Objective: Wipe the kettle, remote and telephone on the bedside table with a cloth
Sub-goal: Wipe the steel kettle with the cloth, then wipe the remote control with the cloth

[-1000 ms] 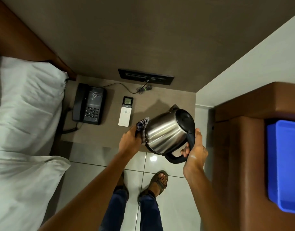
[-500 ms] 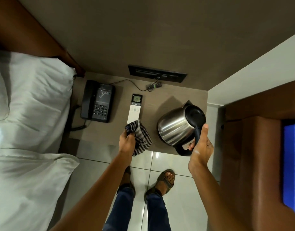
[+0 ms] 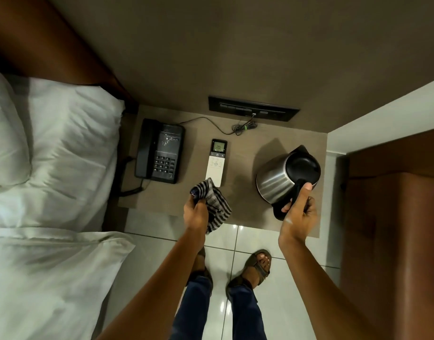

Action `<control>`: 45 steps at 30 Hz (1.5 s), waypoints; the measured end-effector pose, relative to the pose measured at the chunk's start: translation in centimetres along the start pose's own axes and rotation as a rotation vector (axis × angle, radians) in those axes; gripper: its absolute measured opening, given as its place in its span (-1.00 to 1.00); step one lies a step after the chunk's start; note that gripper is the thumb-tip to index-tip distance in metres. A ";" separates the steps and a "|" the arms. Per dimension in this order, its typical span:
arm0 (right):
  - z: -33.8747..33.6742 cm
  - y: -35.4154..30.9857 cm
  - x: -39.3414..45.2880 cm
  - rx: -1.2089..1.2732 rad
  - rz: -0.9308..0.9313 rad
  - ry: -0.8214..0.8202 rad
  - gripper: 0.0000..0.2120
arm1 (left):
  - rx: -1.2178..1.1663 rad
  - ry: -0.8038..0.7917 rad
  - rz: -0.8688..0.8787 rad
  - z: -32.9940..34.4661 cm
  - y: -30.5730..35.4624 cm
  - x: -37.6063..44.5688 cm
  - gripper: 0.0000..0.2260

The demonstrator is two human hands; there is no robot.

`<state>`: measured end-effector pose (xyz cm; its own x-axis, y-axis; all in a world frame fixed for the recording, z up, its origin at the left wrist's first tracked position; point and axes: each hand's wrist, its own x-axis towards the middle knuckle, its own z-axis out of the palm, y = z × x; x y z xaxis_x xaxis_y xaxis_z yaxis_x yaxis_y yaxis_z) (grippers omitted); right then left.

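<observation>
A steel kettle [image 3: 276, 179] with a black lid stands on the right of the brown bedside table [image 3: 162, 196]. My right hand [image 3: 298, 213] grips its black handle. My left hand [image 3: 196, 213] holds a striped cloth [image 3: 214, 203] bunched over the table's front edge, just below the white remote [image 3: 216, 165]. The remote lies flat in the middle, its small screen lit. A black telephone [image 3: 159, 150] sits at the left of the table, handset on its cradle.
A bed with white pillows [image 3: 51, 148] borders the table on the left. A dark switch panel [image 3: 252, 107] and a coiled cable [image 3: 243, 126] are at the back wall. A wooden cabinet [image 3: 392, 217] stands to the right. My sandalled feet are on the tiled floor [image 3: 248, 241].
The kettle went from tilted in the air with the cloth against its side to resting on the table. My left hand drew the cloth away to the left, toward the remote.
</observation>
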<state>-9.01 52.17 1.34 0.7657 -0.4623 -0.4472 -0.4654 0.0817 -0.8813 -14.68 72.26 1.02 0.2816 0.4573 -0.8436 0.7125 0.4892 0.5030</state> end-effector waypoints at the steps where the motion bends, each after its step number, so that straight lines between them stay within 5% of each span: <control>1: 0.2 0.3 0.0 0.001 0.003 0.006 -0.48 | -0.005 -0.002 0.007 -0.1 0.3 0.2 -0.63; 15: 1.0 2.2 -1.0 -0.086 0.115 0.196 -0.68 | -0.034 -0.068 -0.016 -3.3 4.9 2.9 -0.66; 20: 1.5 4.6 -4.5 -0.136 0.400 0.567 -0.41 | -0.009 -0.033 0.019 -3.1 6.1 3.5 -0.70; 21: 2.1 5.2 -5.6 -0.155 0.532 0.561 -0.44 | -0.019 -0.033 0.029 -2.9 6.3 3.6 -0.70; 23: 3.8 5.9 -7.2 -0.191 0.672 0.270 -0.59 | -0.019 -0.023 0.041 -2.2 6.6 3.7 -0.69; 27: 8.7 5.0 -6.7 -0.356 0.375 -0.116 -0.92 | 0.016 -0.015 0.086 -0.9 7.3 3.4 -0.75; 30: 12.3 4.3 -3.9 -0.471 0.082 -0.267 -0.87 | 0.021 -0.007 0.148 -0.6 8.0 3.1 -0.72; 32: 14.4 4.5 -1.9 -0.601 -0.028 -0.364 -0.67 | 0.024 0.003 0.173 -0.6 8.1 3.3 -0.76; 38: 18.0 7.0 0.9 -0.827 -0.060 -0.379 -0.24 | 0.072 0.031 0.251 -1.5 7.7 4.1 -0.76; 45: 20.8 9.2 0.0 -0.963 -0.045 -0.256 -0.16 | 0.116 0.037 0.327 -3.3 7.2 5.1 -0.73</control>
<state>-4.10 71.33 -9.94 0.8116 -0.2336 -0.5355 -0.5082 -0.7345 -0.4498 -10.24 80.55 0.90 0.4854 0.6036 -0.6325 0.6573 0.2251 0.7192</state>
